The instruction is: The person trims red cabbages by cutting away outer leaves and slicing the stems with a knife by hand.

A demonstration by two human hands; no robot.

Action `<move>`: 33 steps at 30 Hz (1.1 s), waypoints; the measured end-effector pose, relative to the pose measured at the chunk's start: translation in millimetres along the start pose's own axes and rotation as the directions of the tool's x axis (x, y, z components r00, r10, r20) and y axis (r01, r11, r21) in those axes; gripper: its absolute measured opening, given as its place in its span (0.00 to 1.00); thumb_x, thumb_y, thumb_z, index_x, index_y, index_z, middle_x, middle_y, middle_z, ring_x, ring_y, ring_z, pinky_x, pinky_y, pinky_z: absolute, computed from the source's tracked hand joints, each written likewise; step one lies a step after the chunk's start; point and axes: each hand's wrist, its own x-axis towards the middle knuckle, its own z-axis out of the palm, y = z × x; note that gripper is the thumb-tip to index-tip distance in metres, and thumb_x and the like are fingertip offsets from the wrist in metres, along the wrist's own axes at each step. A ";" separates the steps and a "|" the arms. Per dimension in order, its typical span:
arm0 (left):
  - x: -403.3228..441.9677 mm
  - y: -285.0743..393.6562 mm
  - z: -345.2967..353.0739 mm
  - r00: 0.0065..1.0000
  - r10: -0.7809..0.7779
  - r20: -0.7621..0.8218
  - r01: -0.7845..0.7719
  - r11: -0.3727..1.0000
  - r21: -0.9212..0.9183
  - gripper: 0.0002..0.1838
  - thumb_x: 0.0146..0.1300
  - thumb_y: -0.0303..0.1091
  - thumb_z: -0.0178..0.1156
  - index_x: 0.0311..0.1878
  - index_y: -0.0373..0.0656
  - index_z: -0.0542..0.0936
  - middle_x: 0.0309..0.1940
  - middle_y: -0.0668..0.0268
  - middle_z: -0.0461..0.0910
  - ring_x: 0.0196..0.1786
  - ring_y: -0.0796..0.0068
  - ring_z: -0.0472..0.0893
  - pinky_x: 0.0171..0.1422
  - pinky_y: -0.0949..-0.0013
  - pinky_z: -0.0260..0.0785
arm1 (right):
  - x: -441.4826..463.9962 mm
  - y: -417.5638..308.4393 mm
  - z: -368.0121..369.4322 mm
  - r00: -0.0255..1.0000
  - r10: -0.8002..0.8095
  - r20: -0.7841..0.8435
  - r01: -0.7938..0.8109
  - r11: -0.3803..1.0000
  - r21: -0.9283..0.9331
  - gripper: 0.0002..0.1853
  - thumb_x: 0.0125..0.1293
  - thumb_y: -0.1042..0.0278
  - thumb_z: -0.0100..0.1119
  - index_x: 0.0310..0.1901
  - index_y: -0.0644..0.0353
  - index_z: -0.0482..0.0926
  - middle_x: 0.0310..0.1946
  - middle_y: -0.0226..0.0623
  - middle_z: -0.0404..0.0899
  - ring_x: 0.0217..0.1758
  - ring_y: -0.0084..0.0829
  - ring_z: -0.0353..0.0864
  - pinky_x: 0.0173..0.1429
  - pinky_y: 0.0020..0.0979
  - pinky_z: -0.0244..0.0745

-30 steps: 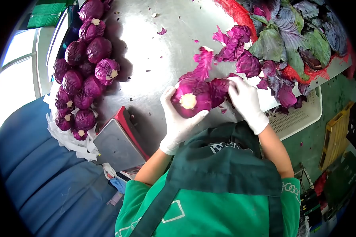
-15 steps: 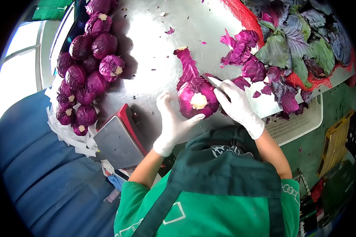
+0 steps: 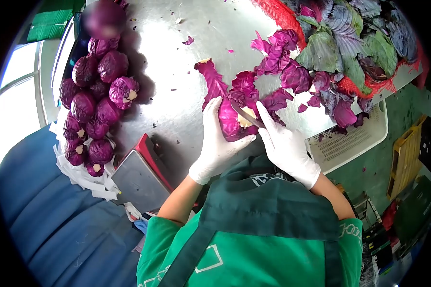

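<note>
A red cabbage (image 3: 229, 125) with a pale cut stem rests on the metal table in front of me. My left hand (image 3: 217, 149), in a white glove, grips its left and near sides between thumb and fingers. In my gloved right hand (image 3: 287, 152) is a knife (image 3: 246, 114), its curved blade lying across the top of the cabbage by the stem; the handle is mostly hidden in my palm. Loose purple leaves surround the far side of the cabbage, one long leaf (image 3: 210, 80) at its left and another (image 3: 276, 99) at its right.
Several trimmed cabbages (image 3: 83, 106) are heaped along the left edge. A grey and red box-like object (image 3: 141, 177) stands at the table's near edge. At the right lie loose leaves (image 3: 294, 76) and a red net (image 3: 292, 21) with outer leaves, above a white crate (image 3: 352, 146).
My left hand has closed in on the cabbage from the left. The knife has moved from its far right side to the stem, and another leaf now lies loose beyond it.
</note>
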 end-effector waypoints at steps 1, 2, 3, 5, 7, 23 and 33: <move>0.5 0.2 -0.1 1.000 0.002 0.009 -0.002 1.000 0.001 0.59 0.45 0.40 0.80 0.73 0.33 0.51 0.68 0.47 0.55 0.74 0.49 0.57 0.78 0.55 0.52 | 2.2 5.1 7.1 0.996 -0.062 -0.069 0.062 0.998 -0.009 0.32 0.73 0.59 0.51 0.74 0.59 0.55 0.26 0.38 0.82 0.23 0.39 0.83 0.26 0.39 0.77; 1.1 0.1 -0.1 1.000 -0.002 0.010 0.002 1.000 0.003 0.59 0.45 0.41 0.80 0.73 0.33 0.51 0.68 0.46 0.55 0.74 0.49 0.56 0.78 0.54 0.51 | 5.1 5.7 7.6 0.996 -0.055 -0.071 0.055 0.998 -0.006 0.32 0.73 0.59 0.51 0.74 0.59 0.55 0.26 0.38 0.82 0.23 0.39 0.83 0.26 0.39 0.77; 1.0 0.1 0.0 1.000 -0.006 0.011 0.006 1.000 0.005 0.58 0.46 0.41 0.79 0.73 0.33 0.51 0.69 0.46 0.55 0.75 0.49 0.56 0.78 0.54 0.51 | 8.1 4.5 8.2 0.998 -0.040 -0.057 0.037 0.997 -0.065 0.32 0.73 0.59 0.51 0.74 0.59 0.55 0.24 0.38 0.81 0.22 0.38 0.82 0.25 0.38 0.77; 0.4 -0.2 1.2 1.000 -0.013 0.015 0.012 1.000 0.013 0.59 0.46 0.41 0.79 0.73 0.33 0.50 0.69 0.45 0.54 0.75 0.47 0.56 0.78 0.53 0.51 | 11.9 -3.4 4.2 0.997 0.069 0.027 -0.067 0.995 -0.072 0.31 0.73 0.63 0.50 0.75 0.53 0.57 0.27 0.45 0.82 0.26 0.45 0.82 0.29 0.43 0.76; 2.6 0.7 2.9 1.000 -0.016 0.012 0.015 1.000 0.020 0.59 0.46 0.41 0.79 0.73 0.33 0.50 0.69 0.45 0.54 0.75 0.46 0.55 0.78 0.52 0.51 | 16.7 -6.1 9.6 0.995 0.096 0.006 -0.095 0.994 -0.057 0.30 0.73 0.63 0.50 0.74 0.55 0.58 0.26 0.44 0.81 0.25 0.44 0.82 0.29 0.43 0.75; -23.5 -20.4 20.0 0.948 0.305 -0.090 -0.294 0.948 0.117 0.64 0.36 0.37 0.83 0.73 0.37 0.50 0.70 0.41 0.52 0.74 0.42 0.55 0.77 0.47 0.53 | 81.8 107.4 29.6 0.942 -0.017 -0.335 0.082 0.980 0.179 0.20 0.76 0.60 0.45 0.65 0.54 0.73 0.34 0.49 0.84 0.34 0.47 0.86 0.37 0.42 0.79; -30.1 -24.9 32.7 0.970 -0.112 -0.216 0.046 0.956 -0.290 0.62 0.43 0.36 0.81 0.74 0.36 0.47 0.70 0.51 0.52 0.74 0.56 0.56 0.78 0.57 0.51 | -4.4 7.0 12.8 0.984 0.044 -0.175 0.019 0.940 0.341 0.27 0.73 0.62 0.51 0.71 0.57 0.62 0.21 0.46 0.78 0.22 0.47 0.81 0.25 0.45 0.73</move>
